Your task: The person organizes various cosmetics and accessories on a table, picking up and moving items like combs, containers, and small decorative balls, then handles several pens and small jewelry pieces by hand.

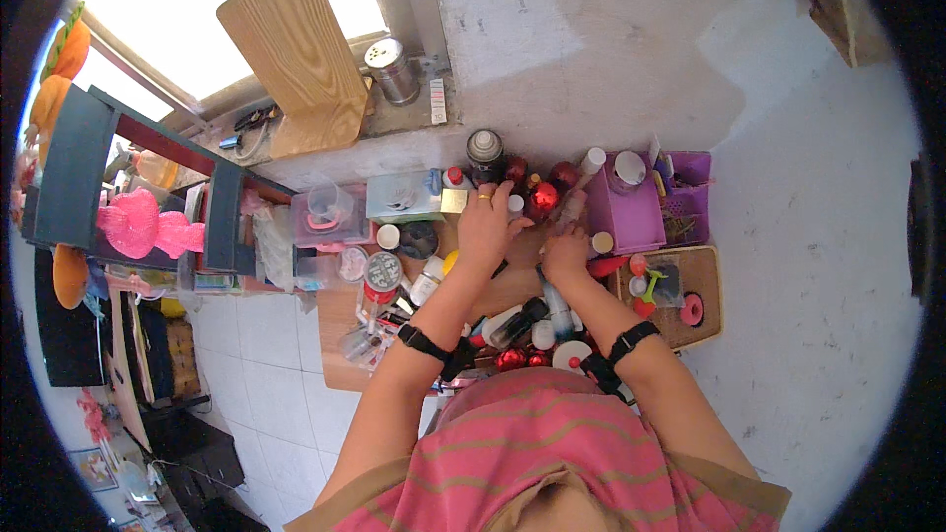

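On a crowded wooden table, my left hand point(488, 225), with a ring on one finger, reaches to a dark spray can point(485, 149) with a grey top and to a small white-capped bottle point(515, 205). Whether it grips either of them cannot be told. My right hand point(567, 247) has its fingers on a clear bottle point(570, 208) beside a purple box point(627, 210). Shiny red baubles point(544, 196) lie between the two hands and the wall. Below my wrists are a black-capped bottle point(533, 310), a clear bottle with bluish contents point(559, 314) and more red baubles point(511, 360).
A light blue box point(404, 196), a clear plastic container point(330, 216) and round tins point(383, 271) crowd the left side. At the right stands a brown tray point(706, 277) with small toys. A wooden stand point(303, 66) and a metal shaker point(393, 74) occupy the windowsill; a dark shelf point(74, 162) is farther left.
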The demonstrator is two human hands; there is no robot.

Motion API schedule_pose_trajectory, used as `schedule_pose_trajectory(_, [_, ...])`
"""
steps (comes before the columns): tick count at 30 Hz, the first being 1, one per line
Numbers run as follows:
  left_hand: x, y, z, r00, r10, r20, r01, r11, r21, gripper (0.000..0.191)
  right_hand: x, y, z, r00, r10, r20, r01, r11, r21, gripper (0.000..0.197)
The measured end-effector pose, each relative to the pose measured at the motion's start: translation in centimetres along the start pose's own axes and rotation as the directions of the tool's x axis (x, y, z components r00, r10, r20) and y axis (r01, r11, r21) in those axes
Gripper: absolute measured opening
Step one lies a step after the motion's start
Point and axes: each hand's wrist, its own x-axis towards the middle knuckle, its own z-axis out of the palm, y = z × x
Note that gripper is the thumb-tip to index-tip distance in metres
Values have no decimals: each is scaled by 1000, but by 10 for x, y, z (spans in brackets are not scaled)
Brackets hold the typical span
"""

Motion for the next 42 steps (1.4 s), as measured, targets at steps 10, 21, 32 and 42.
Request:
schedule_pose_trajectory(10, [-85,-1,-18,983,-18,183,50,984,-170,19,8,-8,-9,979,110,171,-132,983,128,60])
schedule_pose_trajectory(21, [-160,13,-12,735,40,677,22,996,-83,64,17,4,57,983,145,-109,-67,848,526,22])
schedule_pose_trajectory(32, [-150,34,-11,757,-6,654,2,1000,8,55,-27,51,-74,849,-255,-462,370,912,178,9])
schedule_pose_trajectory(42, [-138,62,16,754,287,591,-314,947,-60,60,-20,45,-93,921,-265,-287,348,888,299,32])
